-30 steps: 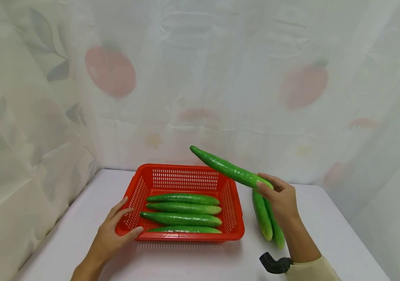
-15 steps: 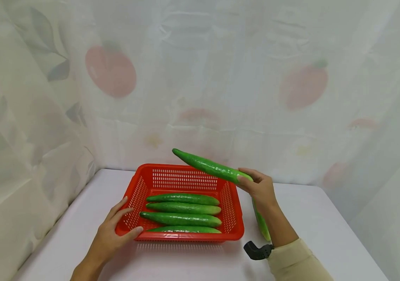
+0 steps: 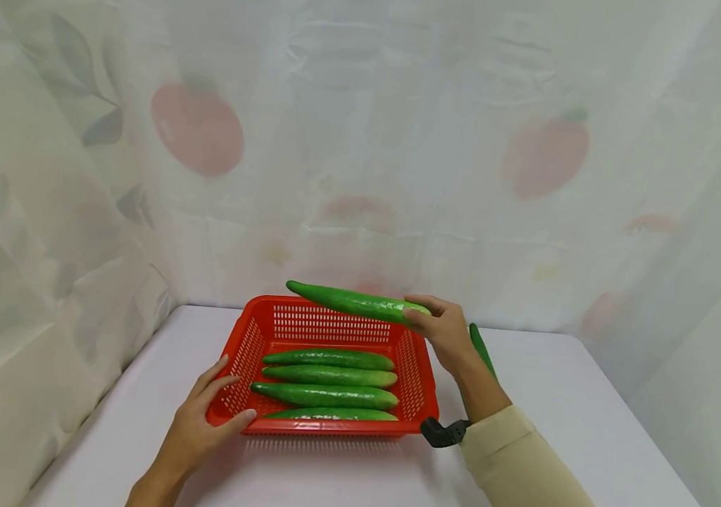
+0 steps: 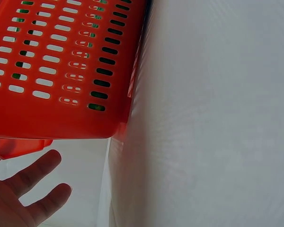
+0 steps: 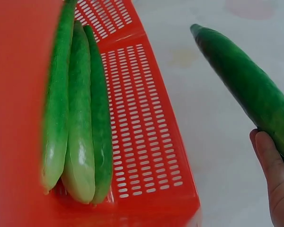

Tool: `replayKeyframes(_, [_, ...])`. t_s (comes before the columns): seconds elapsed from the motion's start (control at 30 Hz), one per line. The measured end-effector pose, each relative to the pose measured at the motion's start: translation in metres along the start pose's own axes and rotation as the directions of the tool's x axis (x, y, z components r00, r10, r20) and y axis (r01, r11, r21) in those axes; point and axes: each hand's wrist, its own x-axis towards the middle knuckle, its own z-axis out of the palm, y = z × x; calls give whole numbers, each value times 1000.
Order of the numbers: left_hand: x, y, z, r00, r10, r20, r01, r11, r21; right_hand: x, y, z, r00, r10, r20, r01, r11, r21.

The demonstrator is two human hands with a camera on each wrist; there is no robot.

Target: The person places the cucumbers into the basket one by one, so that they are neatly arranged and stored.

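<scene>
My right hand (image 3: 441, 325) grips the pale end of a cucumber (image 3: 350, 301) and holds it above the back of a red plastic basket (image 3: 335, 425). The cucumber's dark tip points left and slightly up. Inside the basket several cucumbers (image 3: 329, 396) lie side by side, tips to the left; the right wrist view shows some of these cucumbers (image 5: 78, 156) from their pale ends. At the basket's front left corner rests my left hand (image 3: 198, 426), fingers spread and thumb by the front rim. Its fingers (image 4: 35, 172) look extended in the left wrist view.
To the basket's right, another cucumber (image 3: 481, 347) lies on the white table (image 3: 563, 394), mostly hidden behind my right forearm. A black wrist mount (image 3: 444, 432) sits at the right cuff. Pale printed curtains (image 3: 360, 141) enclose the back and sides.
My right hand has carried the cucumber leftward from beside the basket to above its back part, and the cucumber now lies closer to level. The left hand and basket have stayed in place.
</scene>
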Motion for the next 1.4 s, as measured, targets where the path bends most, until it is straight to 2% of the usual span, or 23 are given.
replayKeyframes(0.23, [1,0,0,1000,-2,1,2,1000,4,13,2,10,998,42,35,-44,998,39])
replayKeyframes(0.6, [1,4,0,1000,17,-10,-17,1000,0,29,16,20,992,117,56,-118,993,21])
replayKeyframes(1.07, [0,3,1,1000,20,-11,-20,1000,-7,36,38,32,976,196,94,-190,979,-68])
replayKeyframes(1.4, [0,4,1,999,32,-14,-32,999,-2,41,58,34,974,216,74,-206,970,-128])
